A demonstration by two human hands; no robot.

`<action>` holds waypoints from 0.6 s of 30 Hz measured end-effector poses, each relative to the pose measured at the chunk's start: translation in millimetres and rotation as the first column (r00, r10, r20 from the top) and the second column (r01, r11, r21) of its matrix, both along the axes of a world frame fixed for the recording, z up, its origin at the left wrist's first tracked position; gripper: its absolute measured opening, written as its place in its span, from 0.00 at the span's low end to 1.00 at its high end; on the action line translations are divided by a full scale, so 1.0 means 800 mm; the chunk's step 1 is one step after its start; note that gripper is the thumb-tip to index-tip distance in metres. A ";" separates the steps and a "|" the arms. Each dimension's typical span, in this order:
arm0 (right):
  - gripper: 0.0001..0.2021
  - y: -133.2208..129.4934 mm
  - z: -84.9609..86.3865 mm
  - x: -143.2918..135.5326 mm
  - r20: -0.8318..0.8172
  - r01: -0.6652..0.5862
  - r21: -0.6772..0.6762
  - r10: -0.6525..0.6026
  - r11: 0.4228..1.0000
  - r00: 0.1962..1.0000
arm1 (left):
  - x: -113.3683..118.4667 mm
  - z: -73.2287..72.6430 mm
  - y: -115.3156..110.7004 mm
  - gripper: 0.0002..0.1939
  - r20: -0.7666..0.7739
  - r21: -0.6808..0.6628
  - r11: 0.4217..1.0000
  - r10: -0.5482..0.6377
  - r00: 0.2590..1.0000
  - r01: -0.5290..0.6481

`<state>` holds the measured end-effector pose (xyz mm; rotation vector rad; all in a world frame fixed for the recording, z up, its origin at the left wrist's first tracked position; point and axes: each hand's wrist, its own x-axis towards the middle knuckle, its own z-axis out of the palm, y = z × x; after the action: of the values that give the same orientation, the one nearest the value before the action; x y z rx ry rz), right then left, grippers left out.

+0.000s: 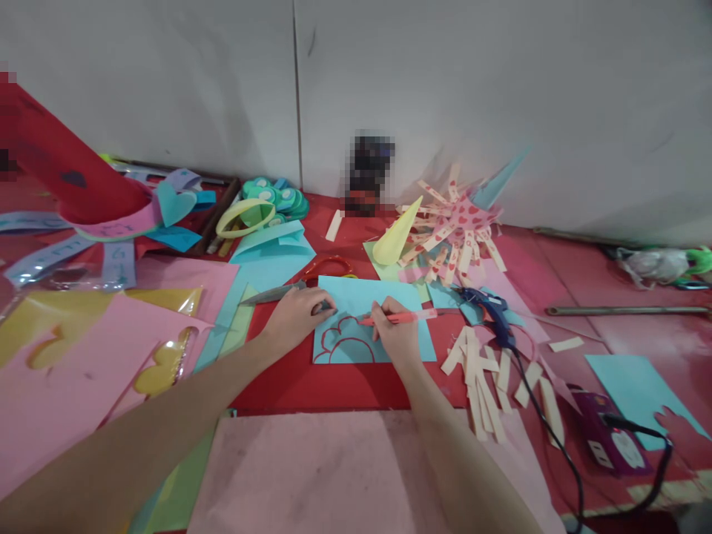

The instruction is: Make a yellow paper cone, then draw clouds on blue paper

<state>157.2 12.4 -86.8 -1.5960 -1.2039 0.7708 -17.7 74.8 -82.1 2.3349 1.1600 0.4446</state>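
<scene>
A light blue sheet of paper lies on red paper, with a red curved, flower-like outline drawn on its lower left. My right hand is closed around a red marker, its tip at the upper part of the outline. At the sheet's left edge rests my left hand, palm down, holding nothing; its fingers are slightly bent and touch the paper. Behind that hand lie scissors with red-orange handles, partly covered by the sheet.
Wooden strips and a dark blue glue gun with a black cord lie right, near a purple box. Paper cones stand behind, one yellow. Pink paper is at left; a wall closes the back.
</scene>
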 end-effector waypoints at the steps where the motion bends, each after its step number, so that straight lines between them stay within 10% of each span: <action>1: 0.17 0.000 0.000 0.000 -0.001 -0.002 0.005 0.002 1.000 1.000 | 0.000 0.000 0.000 0.07 0.002 0.002 1.000 -0.001 1.000 0.001; 18: 0.16 -0.001 0.004 0.000 0.023 -0.012 0.006 0.012 1.000 1.000 | 0.001 0.002 0.000 0.06 0.002 -0.021 1.000 0.006 1.000 -0.006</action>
<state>157.5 11.8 -83.9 -1.5974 -1.2326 0.7576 -16.9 74.9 -80.8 2.3131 1.1655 0.4354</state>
